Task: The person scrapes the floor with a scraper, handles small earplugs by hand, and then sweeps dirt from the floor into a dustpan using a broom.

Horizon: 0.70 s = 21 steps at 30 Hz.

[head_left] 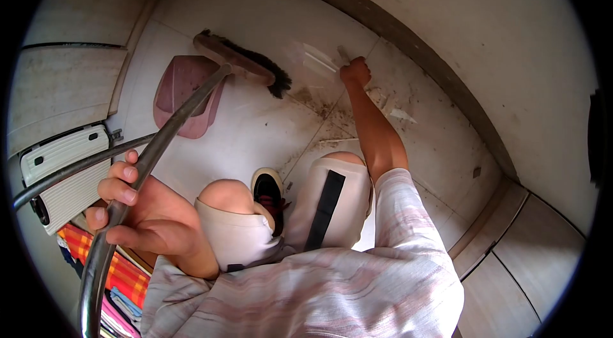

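Note:
My left hand (150,210) is wrapped round the metal handle (171,127) of a broom at the left. The broom's head (239,60), pinkish with dark bristles, lies on the tiled floor, partly over a pink dustpan (186,92). A second dark pole (83,162) passes behind my left hand. My right hand (355,72) is closed near the floor ahead, on a small pale object (343,54) that I cannot make out. Dirt and crumbs (319,105) are scattered on the tiles near my right forearm, with a pale scrap (402,115) beside them.
A white ribbed case (70,178) stands at the left, above folded cloths (121,277). Cabinets (70,92) line the left side, with more doors (533,255) at the lower right. A wall with a dark skirting (408,38) curves behind. My shoe (268,191) is between my knees.

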Motion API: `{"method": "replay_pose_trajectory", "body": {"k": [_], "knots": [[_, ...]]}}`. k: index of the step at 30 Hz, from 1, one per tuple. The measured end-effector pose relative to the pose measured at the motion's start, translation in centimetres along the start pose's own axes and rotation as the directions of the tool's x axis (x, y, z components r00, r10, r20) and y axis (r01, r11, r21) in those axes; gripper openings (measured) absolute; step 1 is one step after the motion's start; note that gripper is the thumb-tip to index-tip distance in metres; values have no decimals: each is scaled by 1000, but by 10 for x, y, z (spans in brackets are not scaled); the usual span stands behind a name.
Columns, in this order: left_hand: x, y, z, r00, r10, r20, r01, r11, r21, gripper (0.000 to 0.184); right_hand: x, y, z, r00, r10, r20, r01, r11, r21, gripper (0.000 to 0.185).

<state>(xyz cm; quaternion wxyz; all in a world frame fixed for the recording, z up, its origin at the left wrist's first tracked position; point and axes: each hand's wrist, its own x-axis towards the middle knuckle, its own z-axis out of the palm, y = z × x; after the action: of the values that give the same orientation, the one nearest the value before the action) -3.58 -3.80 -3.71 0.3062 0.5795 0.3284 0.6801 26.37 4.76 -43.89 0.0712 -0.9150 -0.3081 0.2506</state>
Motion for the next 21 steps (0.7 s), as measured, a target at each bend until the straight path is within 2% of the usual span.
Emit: {"method": "replay_pose_trajectory", "body": {"k": [2, 4, 5, 7, 10, 13, 17, 19, 20, 21], "knots": [[0, 0, -2, 1000, 0, -3, 0, 1000, 18, 26, 0, 0, 1, 1000, 5, 2, -5, 1000, 12, 30], [0, 0, -4, 1000, -6, 11, 6, 1000, 26, 27, 3, 6, 4, 991, -118, 63, 121, 992, -45, 23], [-1, 0, -4, 1000, -4, 9, 4, 1000, 28, 27, 2, 7, 1, 991, -122, 63, 125, 991, -45, 23], [1, -2, -3, 1000, 13, -24, -12, 999, 31, 31, -1, 6, 0, 940, -317, -131, 317, 948, -20, 17], [-1, -3, -3, 999, 7, -36, -7, 1000, 3, 31, 0, 9, -2, 902, -393, -178, 382, 919, -96, 13], [-1, -4, -2, 999, 16, -43, -16, 1000, -10, 32, 4, 9, -1, 909, -399, -122, 384, 914, -128, 10], [-1, -3, -3, 998, 27, -48, -27, 1000, 8, 32, 5, 11, -3, 889, -426, -168, 416, 904, -95, 9], [-2, -2, -3, 998, 31, -52, -32, 999, -20, 34, 7, 16, 2, 888, -433, -155, 402, 894, -196, 10], [-3, -3, -3, 998, 35, -53, -37, 999, -22, 34, 7, 16, 4, 886, -436, -159, 404, 894, -196, 10], [-2, -4, -2, 996, 58, -62, -58, 998, 2, 30, 6, 14, 1, 878, -444, -179, 432, 896, -101, 10]]}}
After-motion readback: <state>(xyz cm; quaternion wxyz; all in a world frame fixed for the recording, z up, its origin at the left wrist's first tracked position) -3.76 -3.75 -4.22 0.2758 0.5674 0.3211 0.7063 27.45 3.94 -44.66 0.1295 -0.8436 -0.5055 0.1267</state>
